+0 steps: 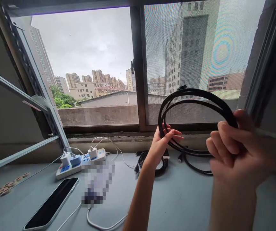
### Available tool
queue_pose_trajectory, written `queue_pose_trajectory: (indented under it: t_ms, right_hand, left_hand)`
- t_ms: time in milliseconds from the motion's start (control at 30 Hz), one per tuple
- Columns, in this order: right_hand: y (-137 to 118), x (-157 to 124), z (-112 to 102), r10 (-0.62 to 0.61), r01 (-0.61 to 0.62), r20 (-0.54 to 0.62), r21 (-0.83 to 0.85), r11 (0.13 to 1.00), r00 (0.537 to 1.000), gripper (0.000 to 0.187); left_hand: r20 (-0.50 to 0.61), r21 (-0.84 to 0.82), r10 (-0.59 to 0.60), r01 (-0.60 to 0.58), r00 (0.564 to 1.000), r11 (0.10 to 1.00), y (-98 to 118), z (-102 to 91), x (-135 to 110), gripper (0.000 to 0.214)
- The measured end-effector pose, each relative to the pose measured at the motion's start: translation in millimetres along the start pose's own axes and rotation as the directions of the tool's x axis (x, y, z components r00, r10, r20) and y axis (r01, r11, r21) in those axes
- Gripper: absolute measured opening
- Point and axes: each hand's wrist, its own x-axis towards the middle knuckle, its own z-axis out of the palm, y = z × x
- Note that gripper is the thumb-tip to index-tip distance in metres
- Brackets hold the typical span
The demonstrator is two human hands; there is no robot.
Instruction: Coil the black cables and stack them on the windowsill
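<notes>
A black cable point(195, 94) is wound into a loop and held up in front of the window. My right hand point(234, 144) is closed around the loop's right side, close to the camera. My left hand point(163, 141) touches the loop's left side, fingers pinched on the strands. A loose tail of the cable point(195, 166) hangs down to the grey sill. A second coiled black cable point(160, 162) lies on the sill just behind my left wrist.
A white power strip point(73, 163) with two chargers and white wires sits at the left. A phone point(52, 203) lies face up near the front left. A blurred-out object point(97, 183) lies between them. The window frame post point(139, 70) stands behind.
</notes>
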Motion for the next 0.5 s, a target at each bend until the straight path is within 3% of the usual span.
queue_pose_trajectory:
  t_ms: [167,333,400,500]
  right_hand:
    - [14,18,-7,0.117,-0.117,-0.015,0.054,0.992,0.993,0.019]
    - [24,22,-5,0.141,-0.141,0.037,0.011,0.99,0.989,0.026]
    - [28,20,-2,0.108,-0.106,0.047,-0.039,0.994,0.993,0.025]
    - [34,14,2,-0.037,0.045,0.044,-0.195,0.98,0.998,0.021]
  left_hand:
    - [-0.005,-0.098,0.134,-0.134,0.991,0.986,8,-6.1,-2,0.037]
    - [-0.072,0.003,0.232,-0.232,0.97,0.973,15,-13.9,-3,0.037]
    - [-0.098,0.066,0.253,-0.247,0.962,0.967,18,-16.5,-3,0.036]
    - [-0.167,0.147,0.302,-0.28,0.938,0.949,23,-18.9,-4,0.033]
